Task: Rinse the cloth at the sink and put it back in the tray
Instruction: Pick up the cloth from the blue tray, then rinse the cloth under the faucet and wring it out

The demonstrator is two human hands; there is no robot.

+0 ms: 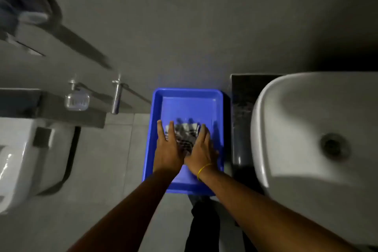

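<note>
Blue tray [157, 129], striped cloth [185, 135] inside. Both flat, spread, gripping nothing: left hand [168, 145], right hand [201, 147]. Better to gather every edge before lifting toward sink [286, 112].

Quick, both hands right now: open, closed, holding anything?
Left hand: open, flat on the cloth in the blue tray.
Right hand: open, flat on the cloth too.

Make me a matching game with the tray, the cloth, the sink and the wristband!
Things:
1. tray
2. cloth
3. sink
4. wristband

Descriptions:
A. white, with a round drain
B. yellow, on the right arm
C. blue, with a raised rim
D. striped, lying under both hands

Pairs: 1-C, 2-D, 3-A, 4-B
</note>
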